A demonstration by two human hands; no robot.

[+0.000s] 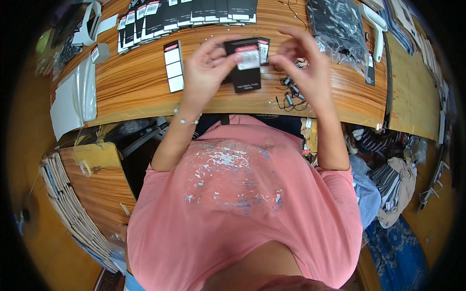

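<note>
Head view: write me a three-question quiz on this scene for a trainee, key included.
1. Which hand holds the black tag up over the table?
2. True or false: the plastic bag lies to the left of the long row of tags.
3. Choose one. What lies on the table just below the fingers of the right hand? A) scissors B) small dark cords C) a cup

Key:
1. The left hand.
2. False; it lies to the right.
3. B
</note>
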